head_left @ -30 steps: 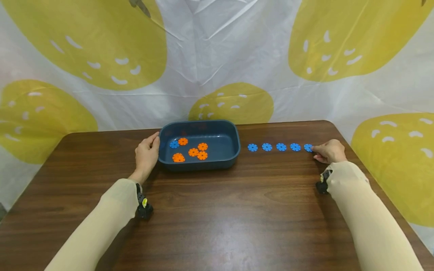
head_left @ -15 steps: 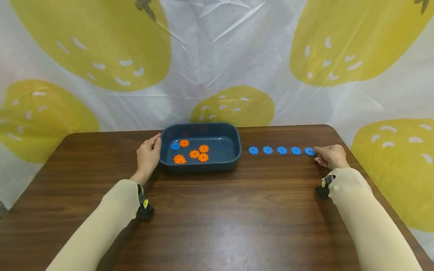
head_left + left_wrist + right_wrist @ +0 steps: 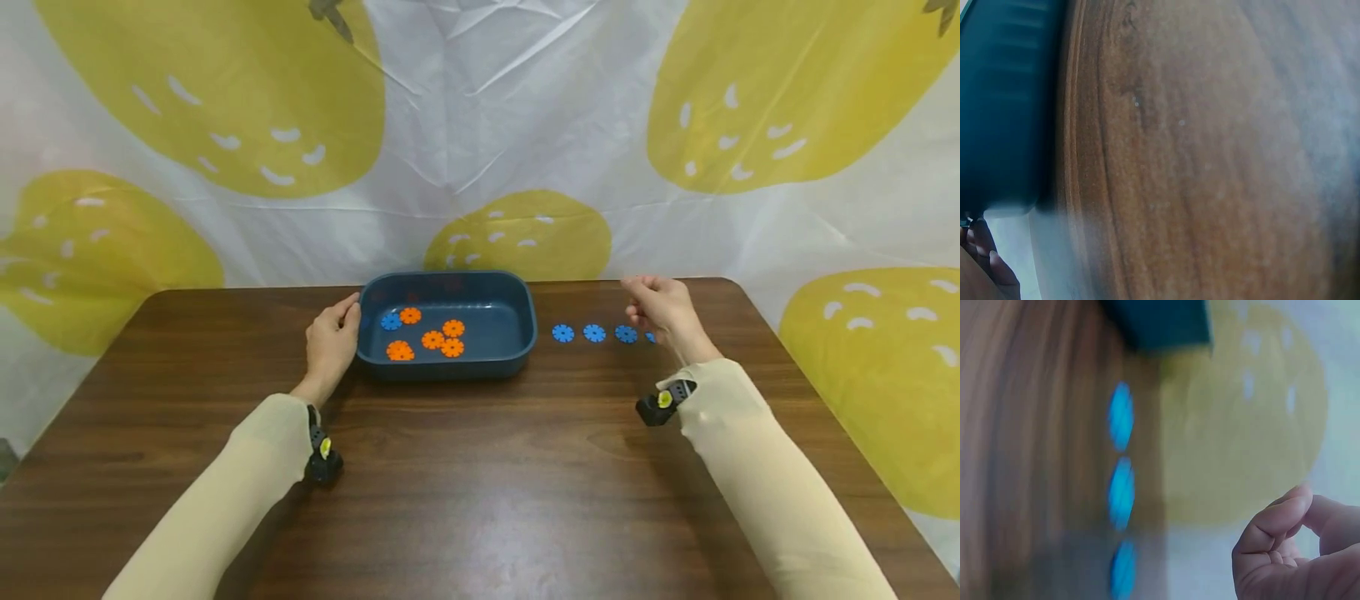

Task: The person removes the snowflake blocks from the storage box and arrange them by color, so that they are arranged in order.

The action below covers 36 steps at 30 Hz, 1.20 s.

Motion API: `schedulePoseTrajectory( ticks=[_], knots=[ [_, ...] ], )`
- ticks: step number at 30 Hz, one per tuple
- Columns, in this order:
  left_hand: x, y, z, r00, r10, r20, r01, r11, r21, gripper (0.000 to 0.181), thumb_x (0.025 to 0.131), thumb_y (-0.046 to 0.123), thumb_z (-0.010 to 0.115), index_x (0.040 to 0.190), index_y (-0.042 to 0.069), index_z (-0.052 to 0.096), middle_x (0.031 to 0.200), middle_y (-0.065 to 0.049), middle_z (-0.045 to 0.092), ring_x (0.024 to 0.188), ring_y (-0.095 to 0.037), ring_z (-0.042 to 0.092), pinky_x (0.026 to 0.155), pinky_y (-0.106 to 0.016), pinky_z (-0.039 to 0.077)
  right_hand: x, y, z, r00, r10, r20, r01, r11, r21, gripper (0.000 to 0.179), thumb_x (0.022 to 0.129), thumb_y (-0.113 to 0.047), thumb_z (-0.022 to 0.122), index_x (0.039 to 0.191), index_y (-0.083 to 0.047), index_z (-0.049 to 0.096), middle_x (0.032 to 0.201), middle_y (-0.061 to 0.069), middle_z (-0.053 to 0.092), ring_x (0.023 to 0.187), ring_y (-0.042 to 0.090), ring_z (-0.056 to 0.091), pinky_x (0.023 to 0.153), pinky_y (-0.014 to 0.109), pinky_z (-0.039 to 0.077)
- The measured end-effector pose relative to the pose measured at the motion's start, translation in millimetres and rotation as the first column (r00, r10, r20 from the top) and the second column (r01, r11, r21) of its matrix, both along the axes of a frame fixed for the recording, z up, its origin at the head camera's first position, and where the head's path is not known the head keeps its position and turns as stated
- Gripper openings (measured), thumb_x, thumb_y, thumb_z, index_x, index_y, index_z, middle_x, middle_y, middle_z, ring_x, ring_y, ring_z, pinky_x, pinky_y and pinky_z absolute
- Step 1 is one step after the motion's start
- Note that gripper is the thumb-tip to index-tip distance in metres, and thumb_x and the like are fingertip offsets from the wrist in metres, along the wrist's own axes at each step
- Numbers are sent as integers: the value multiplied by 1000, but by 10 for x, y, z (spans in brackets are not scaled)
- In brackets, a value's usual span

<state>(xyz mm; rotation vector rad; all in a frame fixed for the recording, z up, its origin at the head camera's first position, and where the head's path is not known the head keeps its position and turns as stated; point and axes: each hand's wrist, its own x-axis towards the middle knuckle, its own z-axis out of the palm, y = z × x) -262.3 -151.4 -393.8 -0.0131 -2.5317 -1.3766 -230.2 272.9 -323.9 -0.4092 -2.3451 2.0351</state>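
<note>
With my left hand [image 3: 330,348], I hold the left end of a dark blue plastic box [image 3: 483,368]. In the left wrist view only part of that hand shows, at the box's corner. Inside the box lie one blue notched snowflake disc [image 3: 391,322] and several orange snowflake discs [image 3: 432,340]. Several blue snowflake discs [image 3: 594,333] form a row on the table, right of the box. Above the row's right part is my right hand [image 3: 666,312], fingers curled, thumb and index tips together, nothing visible between them. It partly covers one blue disc and hides the row's end.
The brown wooden table [image 3: 465,483] has its back edge close behind the box. A white cloth [image 3: 480,108] with large yellow fruit shapes hangs behind it. Each wrist carries a small black camera [image 3: 324,462].
My right hand has left the row's rightmost blue disc, rising and moving left over the row. My left hand stays at the box's left end. The head view has shifted slightly.
</note>
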Motion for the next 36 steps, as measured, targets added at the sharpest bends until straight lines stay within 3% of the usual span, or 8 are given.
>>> schedulePoseTrajectory(
  ticks=[7,11,16,22,29,36],
  knots=[
    [15,7,2,1000,-9,9,9,1000,14,40,101,28,43,136,10,52,127,-18,57,111,-32,54,89,-46,43,-191,-914,104,991,99,-94,-110,986,-128,11,94,-13,55,92,-3,52,55,-4,47,43,2,46,42,14,40],
    [13,22,-12,1000,3,-6,-3,1000,3,40,101,26,43,135,9,53,125,-18,57,111,-33,54,92,-47,43,-277,-1388,53,987,152,-56,-159,976,-146,17,93,-15,58,100,1,57,54,-4,45,43,4,46,43,15,41],
    [7,62,-32,1000,5,-12,-5,1000,4,39,100,25,44,134,9,54,125,-19,58,111,-33,54,93,-47,42,-349,-1811,-58,969,244,31,-240,966,-99,33,94,-19,58,118,3,59,59,-1,47,47,7,48,50,20,45],
    [-8,151,-25,1000,1,-7,-1,1000,13,39,100,26,45,134,9,55,125,-18,58,113,-33,54,95,-48,42,-444,-2082,-135,962,256,97,-246,964,-105,31,93,-20,60,118,-1,61,61,1,52,46,8,47,50,21,46],
    [-23,233,-19,1000,10,-7,-10,1000,18,38,100,26,46,132,10,56,123,-17,59,112,-32,55,95,-47,42,-516,-2180,-205,960,252,125,-242,966,-86,29,93,-20,60,115,-1,63,63,4,52,45,8,47,48,21,44],
    [-26,266,-12,1000,10,-9,-10,1000,24,37,100,26,46,132,10,57,118,-17,61,105,-31,56,90,-45,44,-536,-2251,-298,951,277,140,-273,961,-50,27,93,-14,60,114,3,62,92,14,59,47,8,47,50,21,43]
  ],
)
